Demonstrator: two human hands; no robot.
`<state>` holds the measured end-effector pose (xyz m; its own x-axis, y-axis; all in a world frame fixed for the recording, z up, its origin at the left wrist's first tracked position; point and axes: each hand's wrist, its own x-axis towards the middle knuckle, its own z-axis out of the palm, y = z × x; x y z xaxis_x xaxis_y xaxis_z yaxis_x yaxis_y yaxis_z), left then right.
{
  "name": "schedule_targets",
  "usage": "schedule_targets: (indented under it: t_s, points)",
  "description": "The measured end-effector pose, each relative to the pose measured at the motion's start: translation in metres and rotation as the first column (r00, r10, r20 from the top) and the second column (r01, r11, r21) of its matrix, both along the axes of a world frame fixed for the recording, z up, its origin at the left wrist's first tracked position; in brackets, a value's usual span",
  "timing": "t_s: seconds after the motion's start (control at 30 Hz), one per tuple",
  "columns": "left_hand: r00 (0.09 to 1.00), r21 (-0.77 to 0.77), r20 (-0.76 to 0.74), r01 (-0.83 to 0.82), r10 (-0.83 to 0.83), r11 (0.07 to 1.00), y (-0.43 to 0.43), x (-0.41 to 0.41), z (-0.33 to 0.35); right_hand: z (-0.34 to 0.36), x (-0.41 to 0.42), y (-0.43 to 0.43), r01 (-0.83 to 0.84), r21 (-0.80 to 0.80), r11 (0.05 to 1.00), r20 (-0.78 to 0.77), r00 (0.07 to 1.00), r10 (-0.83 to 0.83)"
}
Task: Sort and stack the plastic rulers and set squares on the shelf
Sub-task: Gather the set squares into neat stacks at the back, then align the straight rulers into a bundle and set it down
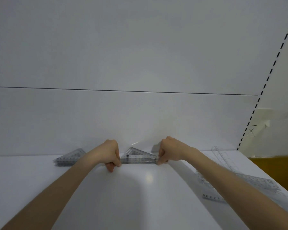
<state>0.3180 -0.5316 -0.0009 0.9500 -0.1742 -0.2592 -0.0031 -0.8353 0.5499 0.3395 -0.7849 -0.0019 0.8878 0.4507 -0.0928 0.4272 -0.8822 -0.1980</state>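
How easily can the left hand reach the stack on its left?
Probably yes, easily: nothing lies between the left hand and the left stack, though it now grips the middle stack.

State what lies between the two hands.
A stack of clear set squares, pinched at each end by left hand and right hand; head view.

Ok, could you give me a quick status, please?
Left hand and right hand pinch the set squares by the ends. Another stack sits left; rulers right. Nothing blocking.

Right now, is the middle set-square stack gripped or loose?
Gripped: the left hand and right hand each pinch one end of the set-square stack.
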Motion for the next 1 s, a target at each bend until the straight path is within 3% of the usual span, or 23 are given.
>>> schedule_targets:
  t_s: [0.37, 0.53, 1.0]
  points:
    - [0.994, 0.126, 0.099, 0.037, -0.049, 0.991, 0.002, -0.008, -0.005, 0.000, -0.008, -0.002, 0.003, -0.071, 0.997, 0.062, 0.998, 0.001]
    - [0.943, 0.225, 0.318, 0.026, -0.098, 0.974, 0.006, -0.017, 0.001, 0.005, -0.019, -0.004, -0.034, -0.034, 0.999, 0.142, 0.989, 0.039]
    - [0.799, -0.022, 0.576, 0.230, -0.176, 0.973, -0.042, -0.070, 0.007, 0.018, -0.096, -0.016, -0.178, 0.119, 0.977, 0.372, 0.920, 0.122]
